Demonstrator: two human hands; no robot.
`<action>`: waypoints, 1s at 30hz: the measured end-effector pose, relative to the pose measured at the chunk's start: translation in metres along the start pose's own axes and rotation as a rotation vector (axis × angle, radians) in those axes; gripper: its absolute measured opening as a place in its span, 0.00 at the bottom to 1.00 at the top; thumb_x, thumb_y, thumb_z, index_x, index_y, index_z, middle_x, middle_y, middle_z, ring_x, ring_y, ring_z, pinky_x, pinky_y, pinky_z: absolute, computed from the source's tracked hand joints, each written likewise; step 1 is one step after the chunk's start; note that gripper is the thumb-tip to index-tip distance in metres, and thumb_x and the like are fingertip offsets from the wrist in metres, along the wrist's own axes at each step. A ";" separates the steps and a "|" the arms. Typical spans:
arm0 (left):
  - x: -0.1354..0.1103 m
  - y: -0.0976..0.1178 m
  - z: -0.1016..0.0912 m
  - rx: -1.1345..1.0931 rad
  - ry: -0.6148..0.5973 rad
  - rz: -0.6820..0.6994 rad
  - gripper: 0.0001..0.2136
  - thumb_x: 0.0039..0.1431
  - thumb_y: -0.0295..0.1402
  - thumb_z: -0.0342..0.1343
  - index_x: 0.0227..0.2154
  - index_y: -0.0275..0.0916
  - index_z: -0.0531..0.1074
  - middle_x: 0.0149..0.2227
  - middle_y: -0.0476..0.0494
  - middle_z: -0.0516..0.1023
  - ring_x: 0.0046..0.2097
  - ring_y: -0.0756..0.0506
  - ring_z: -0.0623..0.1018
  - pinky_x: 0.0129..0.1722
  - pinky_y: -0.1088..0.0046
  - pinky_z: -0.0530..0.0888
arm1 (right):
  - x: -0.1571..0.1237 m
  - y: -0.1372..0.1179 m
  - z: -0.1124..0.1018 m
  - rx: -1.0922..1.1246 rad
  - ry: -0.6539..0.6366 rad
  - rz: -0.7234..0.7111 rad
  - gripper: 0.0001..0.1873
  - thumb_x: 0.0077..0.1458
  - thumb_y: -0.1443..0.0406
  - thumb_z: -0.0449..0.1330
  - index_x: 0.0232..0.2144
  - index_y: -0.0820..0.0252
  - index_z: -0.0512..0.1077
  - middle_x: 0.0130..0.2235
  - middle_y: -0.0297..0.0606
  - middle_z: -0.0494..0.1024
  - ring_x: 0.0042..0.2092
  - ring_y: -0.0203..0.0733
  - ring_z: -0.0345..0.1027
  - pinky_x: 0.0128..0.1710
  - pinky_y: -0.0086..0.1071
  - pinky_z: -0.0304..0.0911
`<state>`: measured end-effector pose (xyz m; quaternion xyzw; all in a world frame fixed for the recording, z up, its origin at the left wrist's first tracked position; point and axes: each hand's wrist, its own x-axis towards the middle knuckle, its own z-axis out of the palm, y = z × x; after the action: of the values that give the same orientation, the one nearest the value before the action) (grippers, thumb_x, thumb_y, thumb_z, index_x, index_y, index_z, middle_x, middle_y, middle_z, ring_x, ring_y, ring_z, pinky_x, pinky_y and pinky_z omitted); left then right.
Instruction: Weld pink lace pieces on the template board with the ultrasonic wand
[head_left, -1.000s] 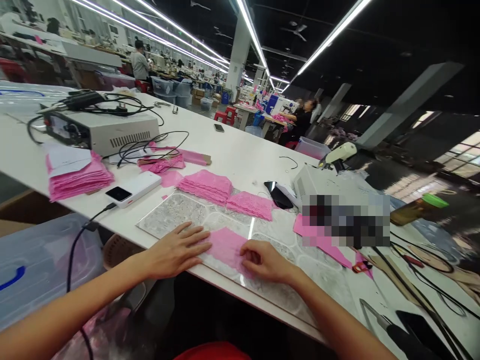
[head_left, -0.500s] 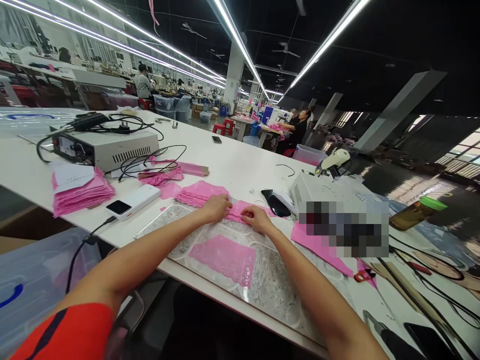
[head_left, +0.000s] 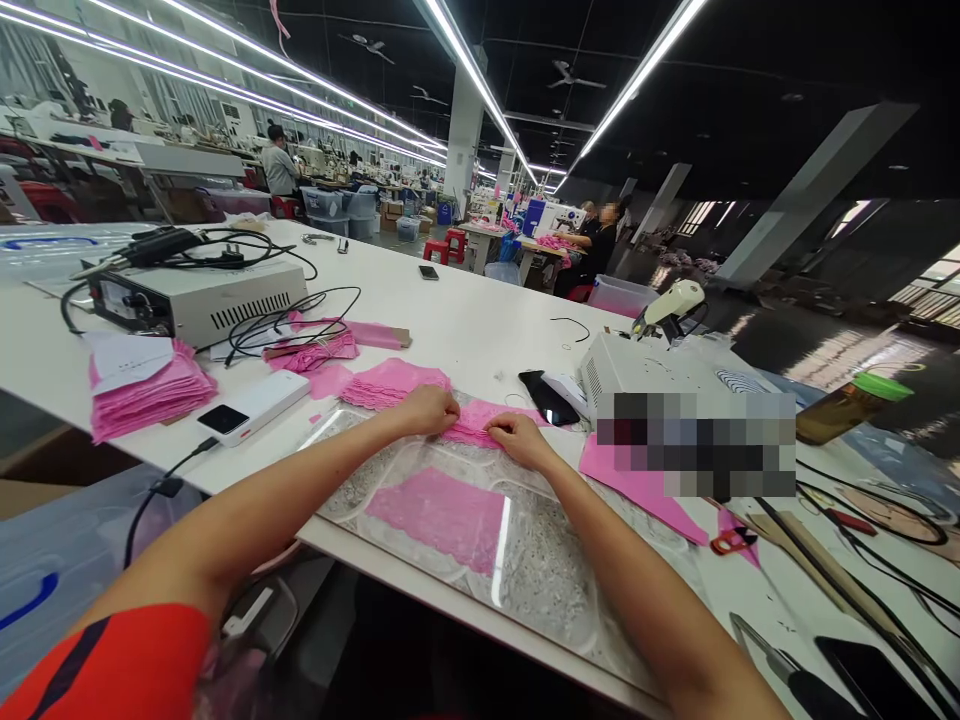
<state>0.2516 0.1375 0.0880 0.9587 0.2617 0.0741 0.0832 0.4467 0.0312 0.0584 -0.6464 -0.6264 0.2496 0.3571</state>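
Observation:
Both my hands reach forward to a small stack of pink lace pieces (head_left: 487, 418) at the far edge of the glass plate (head_left: 540, 570). My left hand (head_left: 429, 410) pinches the stack's left end with its fingers curled. At the right end my right hand (head_left: 516, 440) is closed on the same stack. A single pink lace piece (head_left: 442, 515) lies flat on the plate, nearer to me than both hands. A second, thicker stack of pink lace (head_left: 390, 383) sits just left of my left hand.
A white power bank (head_left: 251, 408) with a cable, a pile of pink pieces (head_left: 146, 395) and a grey control box (head_left: 199, 300) stand to the left. Right: a black phone (head_left: 547, 397), a white machine (head_left: 652, 370), red snips (head_left: 731, 541), cables. People work at far tables.
My hands left the single lace piece flat on the plate and reached forward to the small stack behind it, where they now grip its two ends.

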 end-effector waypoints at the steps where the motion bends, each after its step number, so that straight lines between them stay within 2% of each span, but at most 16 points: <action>1: 0.000 0.001 -0.001 0.002 0.011 -0.005 0.14 0.64 0.39 0.54 0.47 0.35 0.70 0.47 0.42 0.74 0.44 0.45 0.76 0.43 0.63 0.76 | 0.000 0.000 0.000 0.001 0.003 0.003 0.11 0.45 0.66 0.54 0.26 0.60 0.77 0.32 0.36 0.79 0.35 0.38 0.69 0.38 0.30 0.61; 6: -0.006 0.012 -0.006 0.035 0.069 -0.018 0.12 0.63 0.40 0.55 0.41 0.37 0.74 0.42 0.44 0.76 0.42 0.45 0.76 0.43 0.65 0.73 | 0.001 -0.001 0.001 0.005 0.014 0.014 0.11 0.45 0.66 0.55 0.25 0.59 0.78 0.31 0.35 0.80 0.33 0.37 0.69 0.36 0.30 0.60; 11: -0.008 0.037 0.007 0.115 0.142 -0.019 0.14 0.56 0.43 0.59 0.38 0.39 0.76 0.41 0.42 0.77 0.46 0.40 0.75 0.46 0.63 0.68 | 0.003 -0.001 0.000 0.035 0.000 0.000 0.11 0.47 0.63 0.54 0.25 0.61 0.77 0.28 0.34 0.79 0.31 0.36 0.67 0.33 0.29 0.59; 16: -0.002 0.045 0.021 0.209 0.223 -0.030 0.07 0.61 0.29 0.51 0.34 0.35 0.75 0.39 0.37 0.76 0.44 0.39 0.74 0.46 0.60 0.65 | 0.002 0.000 -0.001 0.045 -0.004 -0.017 0.12 0.47 0.62 0.54 0.24 0.61 0.76 0.27 0.33 0.77 0.30 0.35 0.66 0.33 0.28 0.59; 21: -0.004 0.036 0.016 0.245 0.298 -0.039 0.06 0.59 0.25 0.51 0.34 0.34 0.74 0.37 0.36 0.75 0.43 0.39 0.73 0.45 0.59 0.65 | 0.001 0.001 -0.002 0.032 0.006 -0.025 0.12 0.48 0.62 0.53 0.22 0.61 0.74 0.24 0.32 0.74 0.28 0.34 0.63 0.30 0.28 0.58; 23: -0.004 0.035 0.013 0.241 0.324 -0.032 0.06 0.59 0.24 0.52 0.34 0.35 0.74 0.37 0.36 0.75 0.43 0.39 0.73 0.45 0.60 0.65 | 0.001 -0.002 -0.003 0.014 0.030 -0.034 0.11 0.47 0.63 0.54 0.24 0.62 0.74 0.26 0.33 0.75 0.28 0.33 0.63 0.30 0.28 0.59; 25: -0.002 0.036 0.010 0.222 0.347 -0.011 0.06 0.59 0.25 0.52 0.35 0.36 0.74 0.38 0.38 0.75 0.42 0.40 0.73 0.45 0.61 0.66 | 0.001 -0.008 -0.002 -0.018 0.074 -0.055 0.11 0.44 0.64 0.57 0.32 0.61 0.75 0.32 0.34 0.76 0.29 0.33 0.64 0.32 0.29 0.60; 28: 0.003 0.042 0.006 0.166 0.384 0.033 0.06 0.61 0.26 0.52 0.37 0.39 0.74 0.38 0.42 0.75 0.41 0.43 0.74 0.44 0.64 0.67 | 0.004 -0.020 0.002 -0.090 0.154 -0.095 0.22 0.39 0.65 0.63 0.41 0.57 0.73 0.39 0.35 0.76 0.33 0.35 0.65 0.36 0.30 0.61; 30: 0.007 0.048 0.005 0.120 0.421 0.037 0.07 0.62 0.27 0.51 0.39 0.39 0.73 0.38 0.43 0.75 0.42 0.44 0.74 0.44 0.67 0.68 | 0.006 -0.028 0.003 -0.135 0.216 -0.095 0.17 0.43 0.66 0.61 0.39 0.57 0.74 0.37 0.35 0.76 0.34 0.36 0.65 0.39 0.31 0.61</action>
<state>0.2819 0.0993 0.0938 0.9299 0.2598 0.2585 -0.0319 0.4270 0.0365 0.0793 -0.6615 -0.6297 0.1186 0.3895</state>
